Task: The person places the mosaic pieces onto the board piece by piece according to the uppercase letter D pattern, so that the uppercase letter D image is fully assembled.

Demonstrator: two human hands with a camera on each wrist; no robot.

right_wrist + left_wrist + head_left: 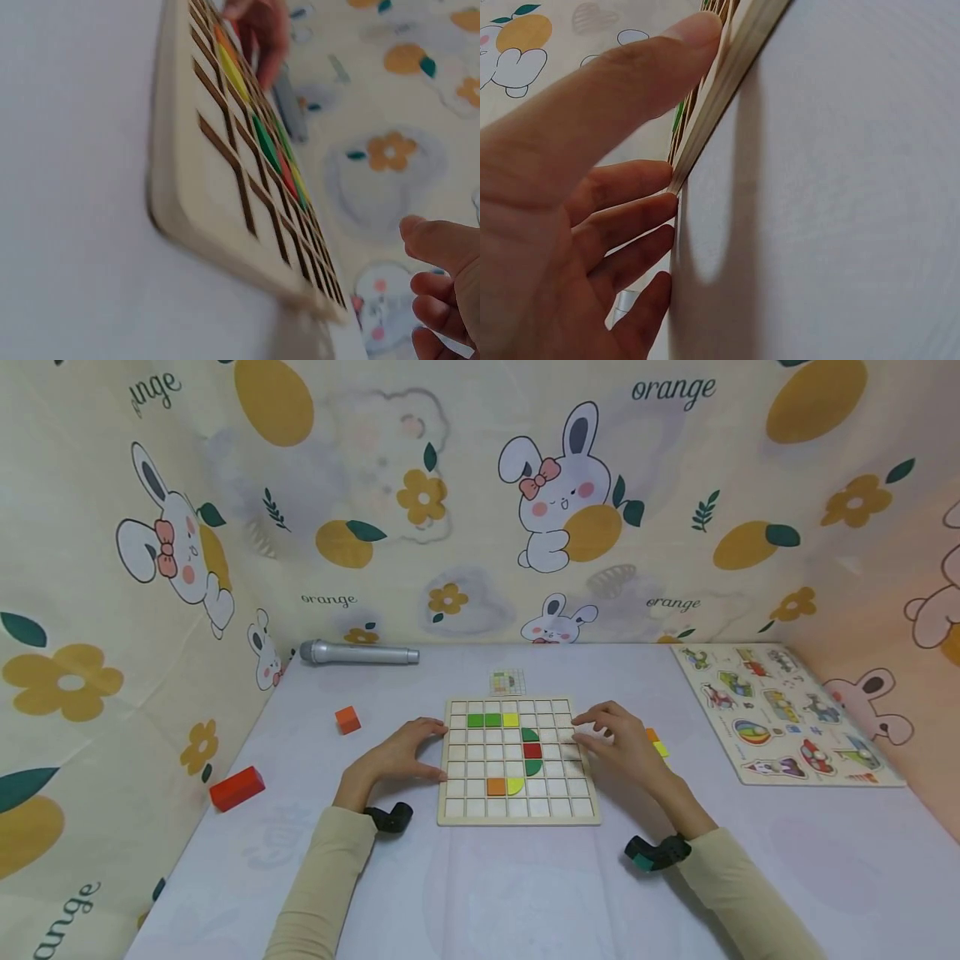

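Flat, grid board (519, 812) — fingers (431, 727) flank both edges.

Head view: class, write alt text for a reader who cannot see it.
Two hands, left hand and right hand, rest at the side edges of a wooden grid board holding a few coloured tiles. An orange cube and red block lie left.

A silver microphone (358, 652) lay at the far wall. Left of me sat an orange cube (347, 720) and red block (237, 788); right, a picture puzzle board (783, 714).
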